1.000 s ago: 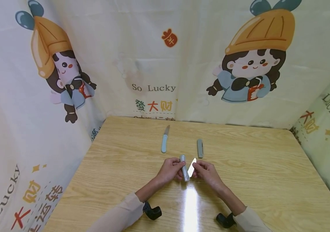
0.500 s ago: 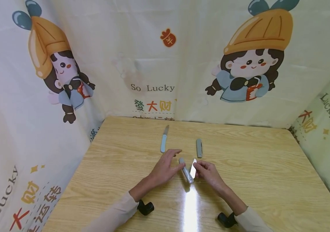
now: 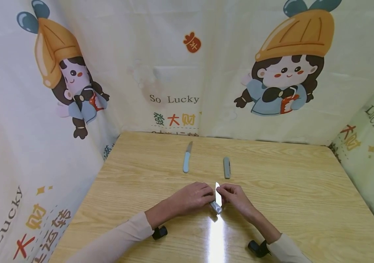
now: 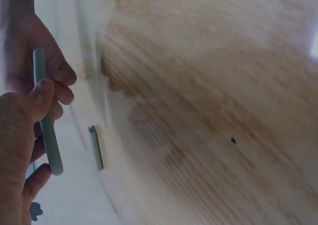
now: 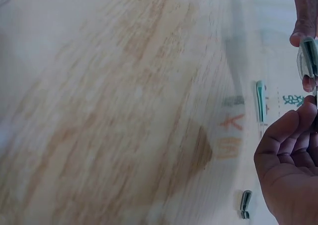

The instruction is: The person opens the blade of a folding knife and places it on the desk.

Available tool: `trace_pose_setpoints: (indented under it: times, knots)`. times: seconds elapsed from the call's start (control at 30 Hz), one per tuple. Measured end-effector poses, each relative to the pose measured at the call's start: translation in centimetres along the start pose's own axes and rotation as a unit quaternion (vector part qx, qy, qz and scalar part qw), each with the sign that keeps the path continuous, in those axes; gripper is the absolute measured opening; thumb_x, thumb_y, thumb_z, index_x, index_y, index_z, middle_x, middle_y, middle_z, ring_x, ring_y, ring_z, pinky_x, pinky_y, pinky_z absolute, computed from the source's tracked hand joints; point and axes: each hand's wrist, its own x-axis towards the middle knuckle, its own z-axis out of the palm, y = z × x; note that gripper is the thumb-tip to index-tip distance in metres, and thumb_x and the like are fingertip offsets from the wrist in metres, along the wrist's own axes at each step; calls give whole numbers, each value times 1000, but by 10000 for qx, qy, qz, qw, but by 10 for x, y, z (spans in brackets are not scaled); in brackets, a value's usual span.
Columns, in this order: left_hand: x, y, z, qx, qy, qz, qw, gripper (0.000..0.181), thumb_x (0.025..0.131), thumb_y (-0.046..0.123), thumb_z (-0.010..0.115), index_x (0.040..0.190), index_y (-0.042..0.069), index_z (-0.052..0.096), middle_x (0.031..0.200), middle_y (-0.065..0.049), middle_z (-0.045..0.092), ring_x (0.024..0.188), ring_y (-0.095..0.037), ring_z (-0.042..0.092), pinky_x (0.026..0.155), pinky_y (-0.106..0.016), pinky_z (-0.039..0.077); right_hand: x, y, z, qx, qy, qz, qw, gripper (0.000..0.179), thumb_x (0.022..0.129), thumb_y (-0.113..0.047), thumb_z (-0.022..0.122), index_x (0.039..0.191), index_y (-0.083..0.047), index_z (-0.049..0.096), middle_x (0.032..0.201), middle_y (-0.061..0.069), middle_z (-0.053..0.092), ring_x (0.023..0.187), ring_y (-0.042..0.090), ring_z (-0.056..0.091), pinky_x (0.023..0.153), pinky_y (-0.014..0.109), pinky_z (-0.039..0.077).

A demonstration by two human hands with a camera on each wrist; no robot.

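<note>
A folding knife (image 3: 216,207) with a silvery grey handle is held between both hands, its bright blade (image 3: 218,195) swung part way out from the handle. My left hand (image 3: 191,197) grips the handle from the left and covers much of it. In the left wrist view, the thumb lies across the handle (image 4: 50,138). My right hand (image 3: 237,197) pinches the blade between thumb and fingers. Seen from the right wrist, the right hand (image 5: 288,160) has curled fingers close below the handle (image 5: 308,58).
Beyond the hands lie a light blue knife (image 3: 186,160) with its blade out and a grey folded knife (image 3: 227,168). The wooden table (image 3: 289,190) ends at a printed cloth (image 3: 220,91) at the back and sides. Light glares off the table (image 3: 216,241) nearest me.
My left hand loosened and spread its fingers, then closed over the handle from above. The handle tilted and shifted slightly towards me. The right hand kept pinching the blade.
</note>
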Motion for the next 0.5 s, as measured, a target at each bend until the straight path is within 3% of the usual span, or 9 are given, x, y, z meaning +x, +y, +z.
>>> trace_pose_setpoints:
  times: [0.27,0.5]
  knots:
    - [-1,-2,1,78,73,152,9998,19,99,26,70,115,17,74,113,3,64,106,-12,58,91,-23,49,-2,-2,2,-138,-133,-68,9998,31,106,-19,58,102,10,65,74,2,56,68,12,53,61,26,48]
    - [-2,-4,5,110,338,271,9990,19,98,27,71,114,17,75,111,3,64,101,-12,59,88,-21,49,-4,-1,2,-185,-63,-4,9998,32,105,-19,60,102,12,64,76,3,57,70,13,55,63,26,49]
